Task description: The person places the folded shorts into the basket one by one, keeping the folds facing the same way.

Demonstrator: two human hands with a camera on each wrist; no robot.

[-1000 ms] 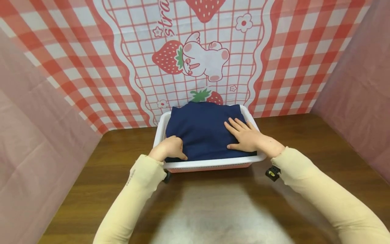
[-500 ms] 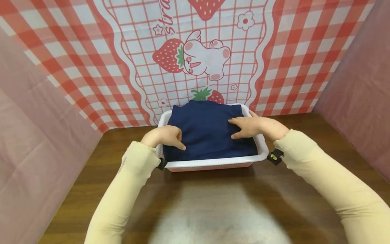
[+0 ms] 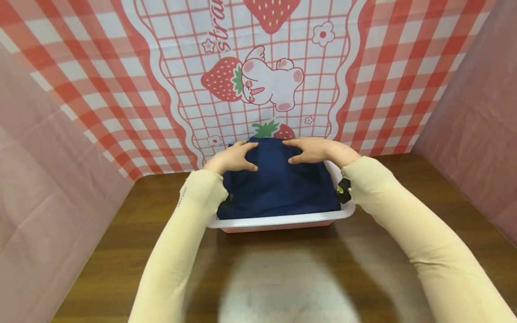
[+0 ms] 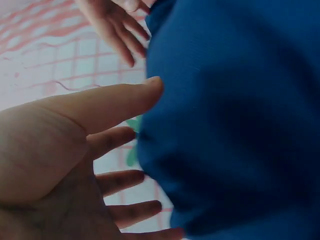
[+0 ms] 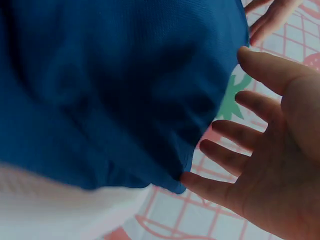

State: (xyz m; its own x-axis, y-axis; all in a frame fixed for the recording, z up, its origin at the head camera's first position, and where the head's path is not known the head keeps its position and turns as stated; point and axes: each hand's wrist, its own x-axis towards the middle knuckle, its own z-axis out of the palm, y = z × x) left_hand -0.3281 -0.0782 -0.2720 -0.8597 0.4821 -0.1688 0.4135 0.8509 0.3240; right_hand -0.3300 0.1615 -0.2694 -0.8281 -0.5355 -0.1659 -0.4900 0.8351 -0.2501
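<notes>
A navy blue cloth fills a white basket, its folds and kind not clear. My left hand is over the cloth's far left part, thumb and fingers spread. Across from it, my right hand is over the far right part, fingers likewise apart. In the left wrist view the left hand has its fingertips along the edge of the cloth. The right wrist view has the right hand with its little finger at a corner of the cloth; firm contact cannot be told.
The basket stands on a brown wooden table. Close behind hangs a strawberry-print checked curtain. Pink cloth walls rise at the left and right. Small black wrist cameras sit under both sleeves.
Both hands have moved away from me to the far part of the cloth and closer together. The right hand has lifted from lying flat on the cloth; the left hand's fingers have opened out.
</notes>
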